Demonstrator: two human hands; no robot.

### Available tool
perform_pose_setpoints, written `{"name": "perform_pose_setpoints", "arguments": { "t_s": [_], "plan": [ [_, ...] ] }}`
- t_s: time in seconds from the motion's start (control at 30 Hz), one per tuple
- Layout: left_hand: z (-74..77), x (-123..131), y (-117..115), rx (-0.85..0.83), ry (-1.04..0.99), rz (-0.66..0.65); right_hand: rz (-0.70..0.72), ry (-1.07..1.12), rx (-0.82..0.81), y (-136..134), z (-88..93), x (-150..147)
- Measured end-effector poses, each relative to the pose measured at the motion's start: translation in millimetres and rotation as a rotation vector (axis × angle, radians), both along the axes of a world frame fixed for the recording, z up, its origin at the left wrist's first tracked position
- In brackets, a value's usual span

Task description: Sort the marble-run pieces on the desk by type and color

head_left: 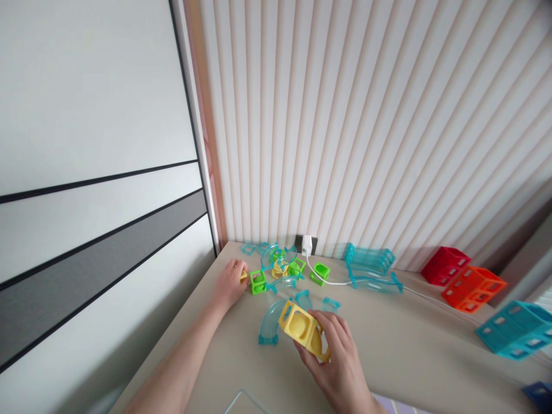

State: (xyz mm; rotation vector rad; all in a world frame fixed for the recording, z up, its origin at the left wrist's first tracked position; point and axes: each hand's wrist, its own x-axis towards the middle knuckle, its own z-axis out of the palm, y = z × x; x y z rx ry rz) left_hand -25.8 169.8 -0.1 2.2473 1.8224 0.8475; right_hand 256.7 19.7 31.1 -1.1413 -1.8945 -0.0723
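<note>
My right hand (338, 353) grips a yellow block piece (301, 326) with round hollows, raised above the table and tilted; it looks like two cubes joined. Farther off at the left, my left hand (232, 283) closes around a small yellow block (244, 275), mostly hidden by the fingers. Just right of that hand sits a green cube (257, 282). Beyond it lie more green cubes, among them one (320, 273) by the cable, and another yellow block (280, 270). Below the raised yellow piece, a clear teal curved track (269, 325) rests on the table.
Several teal track pieces (371, 261) are stacked by the ribbed wall. A white charger (306, 245) sits in a socket, its cable (332, 282) running right. Red (444, 265), orange (473, 287) and teal (515, 329) block stacks stand rightward. A white cabinet (86, 230) borders the left.
</note>
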Motion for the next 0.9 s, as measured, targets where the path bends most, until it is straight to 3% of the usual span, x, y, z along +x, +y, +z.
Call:
{"name": "perform_pose_setpoints", "arguments": {
  "t_s": [0.33, 0.53, 0.77, 0.9],
  "plan": [
    [2.3, -3.4, -4.6, -0.056, -0.250, 0.068, 0.000, -0.005, -0.017, -1.5, -0.3, -0.1],
    [4.8, -20.8, -0.4, -0.111, -0.508, 0.093, -0.011, -0.018, -0.002, -1.5, -0.4, -0.7],
    [21.1, -23.4, 3.0, -0.022, -1.051, 0.311, -0.010, -0.020, 0.005, -2.4, 1.2, -1.0],
    [35.9, -3.9, -2.8, -0.044, -1.444, 0.280, -0.015, -0.018, -0.008, -3.2, 1.2, -0.9]
  ]
}}
